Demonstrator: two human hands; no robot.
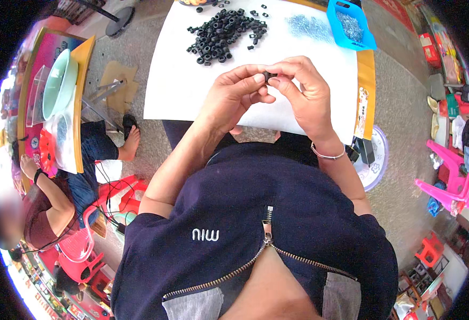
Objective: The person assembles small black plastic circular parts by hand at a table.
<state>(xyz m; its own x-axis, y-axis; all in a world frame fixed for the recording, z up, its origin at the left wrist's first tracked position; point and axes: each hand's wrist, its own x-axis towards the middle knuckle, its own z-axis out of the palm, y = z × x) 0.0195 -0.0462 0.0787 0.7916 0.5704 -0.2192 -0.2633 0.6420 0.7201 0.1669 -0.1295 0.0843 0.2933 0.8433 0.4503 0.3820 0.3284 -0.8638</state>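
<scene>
Black piece [269, 76], held roughly crosswise.

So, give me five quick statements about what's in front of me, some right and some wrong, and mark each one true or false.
1. The left hand and the right hand meet at one small black piece. True.
2. The heap of black pieces sits in the blue basket. False: the heap lies loose on the white tabletop.
3. The blue basket holds small clear bluish bits. True.
4. The bracelet is on the left wrist. False: the bracelet is on the right wrist.
5. A pale green basin is on the table off to the left. True.
</scene>
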